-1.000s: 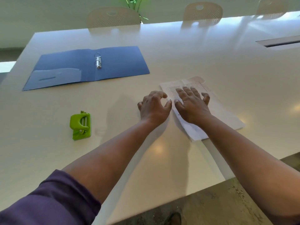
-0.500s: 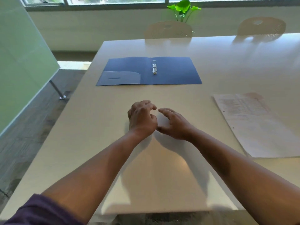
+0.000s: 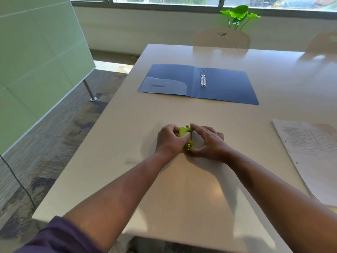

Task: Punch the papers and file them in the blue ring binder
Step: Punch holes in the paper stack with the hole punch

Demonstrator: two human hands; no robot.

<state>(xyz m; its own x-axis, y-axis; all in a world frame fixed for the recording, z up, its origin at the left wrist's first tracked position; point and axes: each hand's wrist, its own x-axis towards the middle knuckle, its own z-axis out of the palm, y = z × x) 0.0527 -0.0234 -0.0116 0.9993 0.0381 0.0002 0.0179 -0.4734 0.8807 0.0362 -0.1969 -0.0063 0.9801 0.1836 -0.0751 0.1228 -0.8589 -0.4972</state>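
Observation:
A small green hole punch (image 3: 184, 134) sits on the white table (image 3: 182, 198) between both hands. My left hand (image 3: 168, 141) grips its left side with curled fingers. From the right, my right hand (image 3: 209, 143) holds the punch between thumb and fingers. The blue ring binder (image 3: 228, 88) lies open and flat further back, its metal rings (image 3: 203, 79) at the spine. The stack of printed papers (image 3: 313, 157) lies on the table to the right, apart from both hands.
Two white chairs (image 3: 221, 40) stand at the table's far side, with a green plant (image 3: 237, 14) behind them. A frosted green partition (image 3: 36, 61) on a metal leg stands to the left over the carpet. The table's left edge runs diagonally near the binder.
Both hands left the papers, moved left to the green punch and now hold it. The view has turned left, so the papers now lie at the right edge.

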